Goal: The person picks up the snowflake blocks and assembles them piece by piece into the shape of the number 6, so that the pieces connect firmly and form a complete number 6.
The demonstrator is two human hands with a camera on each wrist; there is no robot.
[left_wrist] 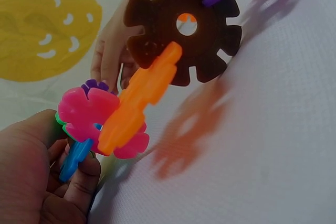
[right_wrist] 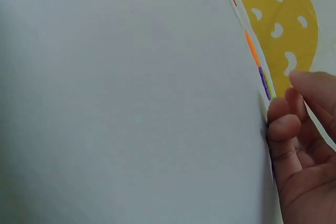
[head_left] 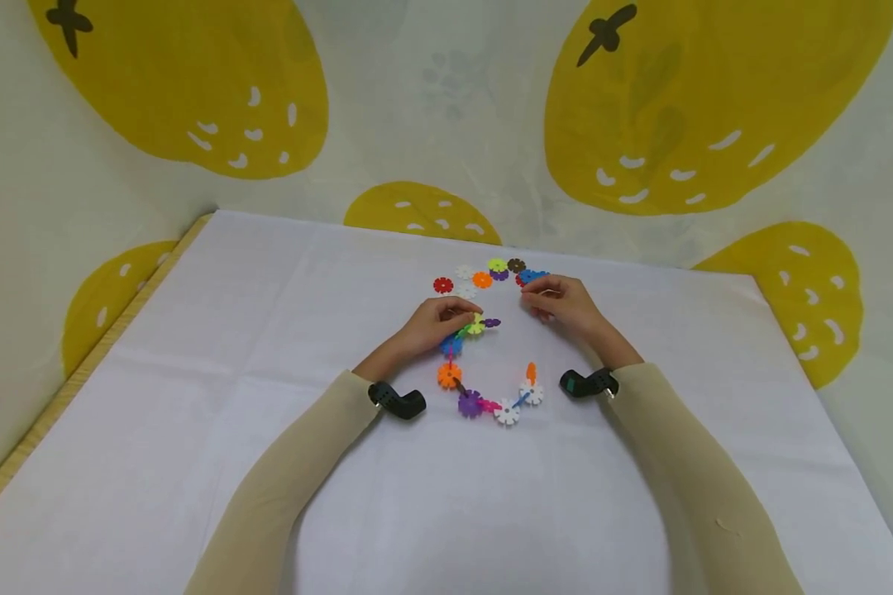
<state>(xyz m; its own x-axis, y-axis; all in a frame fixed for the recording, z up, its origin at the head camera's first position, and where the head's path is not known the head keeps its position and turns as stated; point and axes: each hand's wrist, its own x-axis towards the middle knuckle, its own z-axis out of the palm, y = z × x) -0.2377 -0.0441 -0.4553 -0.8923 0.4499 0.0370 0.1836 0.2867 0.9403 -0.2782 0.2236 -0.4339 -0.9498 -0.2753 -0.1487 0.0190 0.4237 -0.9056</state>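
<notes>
Chain [head_left: 470, 403] curls on the bench [head_left: 216, 372]; our left hand [head_left: 441, 321] pinches it at its 11 o'clock. Right hand [head_left: 563, 303], its 1-2 o'clock, loosely curled, no grip visible, by loose discs [head_left: 482, 280]. We judge chain light, stiff-pieced, weak-jointed: pinch edges.

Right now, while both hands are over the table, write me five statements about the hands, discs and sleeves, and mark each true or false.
1. The left hand holds the chain of discs. True.
2. The right hand is close to a loose blue disc. True.
3. The chain forms a closed ring. False: a gap parts its purple end from its orange end.
4. In the head view, the leftmost loose disc is white. False: it is a red disc.
5. The sleeves are tan. True.
</notes>
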